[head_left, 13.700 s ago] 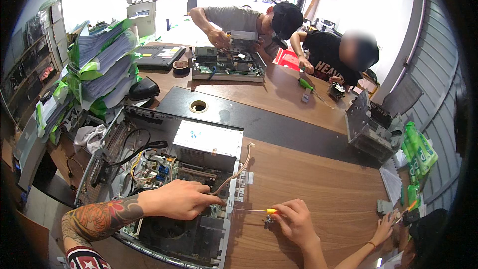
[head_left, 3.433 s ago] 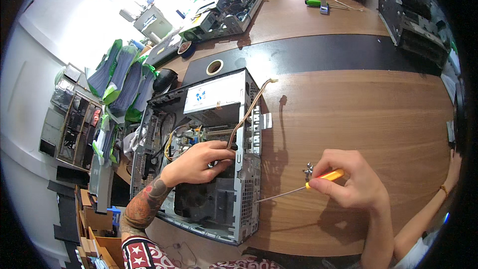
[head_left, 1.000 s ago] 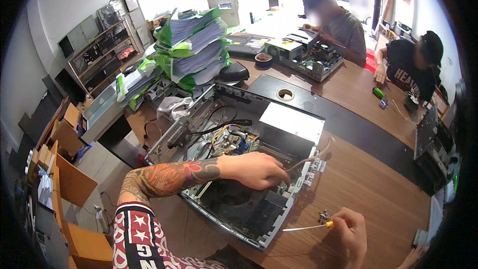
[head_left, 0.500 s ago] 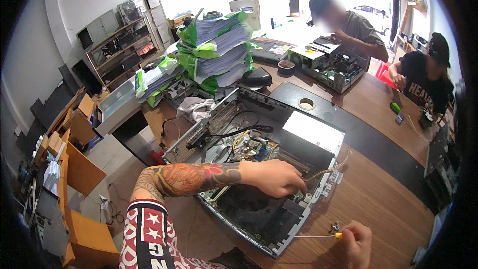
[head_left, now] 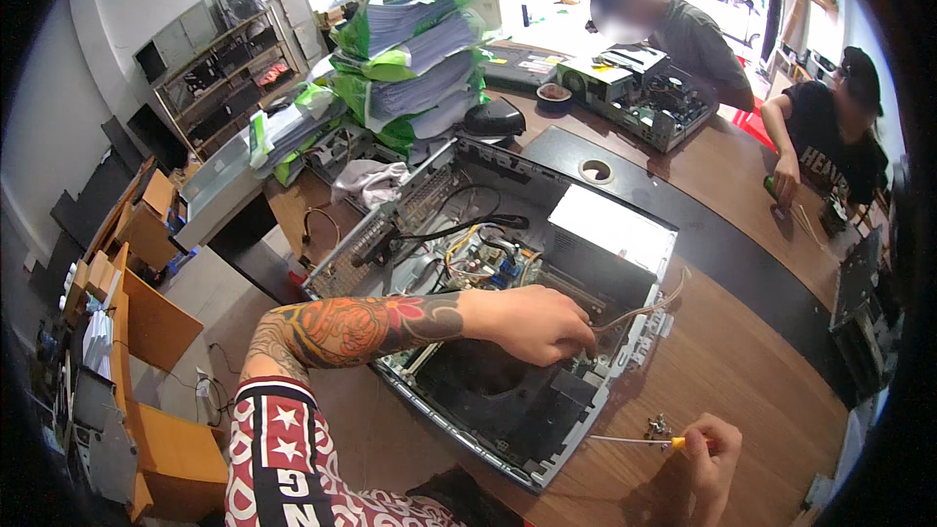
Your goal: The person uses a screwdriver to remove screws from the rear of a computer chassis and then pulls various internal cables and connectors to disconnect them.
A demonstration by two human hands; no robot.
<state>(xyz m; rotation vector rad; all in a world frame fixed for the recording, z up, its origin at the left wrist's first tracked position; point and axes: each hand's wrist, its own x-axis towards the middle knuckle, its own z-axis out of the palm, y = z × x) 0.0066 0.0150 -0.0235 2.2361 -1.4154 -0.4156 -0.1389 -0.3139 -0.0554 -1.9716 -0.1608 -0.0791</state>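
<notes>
A: Where's the big computer case (head_left: 578, 432)?

B: Flat on the table (head_left: 752, 371), open side up, I guess so hands fit in. The left hand (head_left: 542, 324) reaches inside, fingers bent down. I can't tell if they pinch anything.

A: And the right hand (head_left: 712, 441)?

B: At 4 o'clock from the case's middle. Its fingers curl around a screwdriver (head_left: 675, 443), tip toward 9 o'clock. Maybe it's held low to be handy.

A: What's in the case?

B: 1 pale box (head_left: 612, 231) at 2 o'clock, black cords (head_left: 506, 221) near 12. Metal bits (head_left: 658, 425) lie outside, just beside the screwdriver.

A: And the bowl (head_left: 553, 108), past the case at 12?

B: Something brown, too small to tell.
</notes>
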